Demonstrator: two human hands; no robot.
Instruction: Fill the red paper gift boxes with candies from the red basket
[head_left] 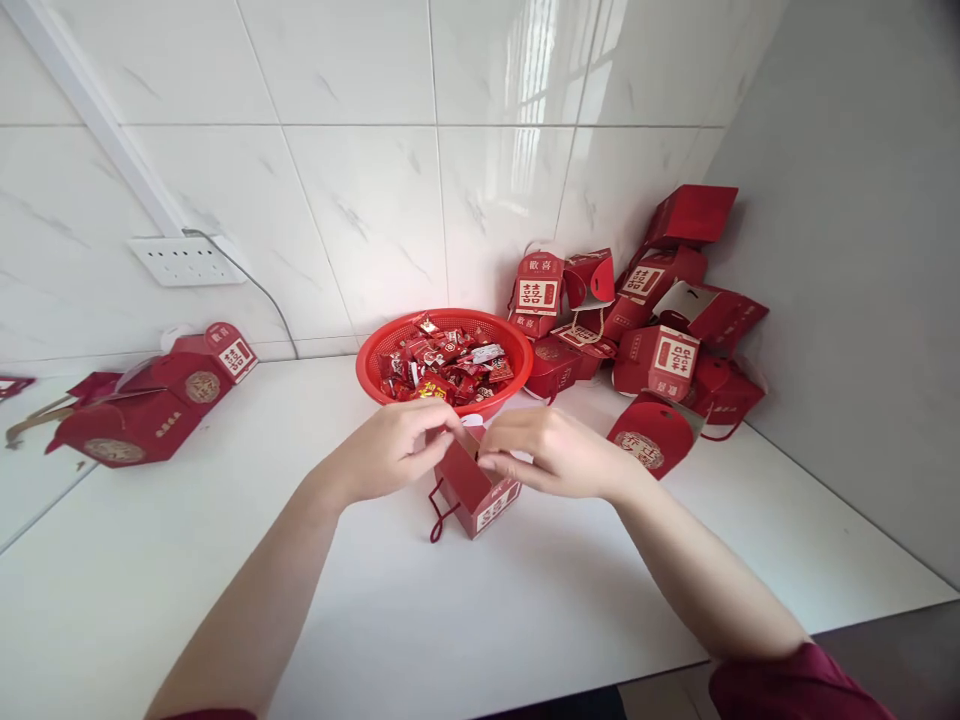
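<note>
In front of me on the white table stands a small red gift box (463, 485) with its top open and a dark red cord loop (442, 515) hanging from its left side. My left hand (397, 450) is closed at the box's upper left edge, thumb and fingers pinched together there. On the opposite side, my right hand (555, 450) bends its fingers over the top edge and grips it. Both hands cover part of the opening, so the inside is mostly hidden. Just behind the box is a red plastic basket (366, 365) of wrapped candies (450, 365).
Several red gift boxes (675, 360) are piled at the right, against the wall and grey panel (847, 300). More red boxes (157, 405) lie at the left near a ribbon. A socket strip (184, 262) with a cable is on the tiled wall.
</note>
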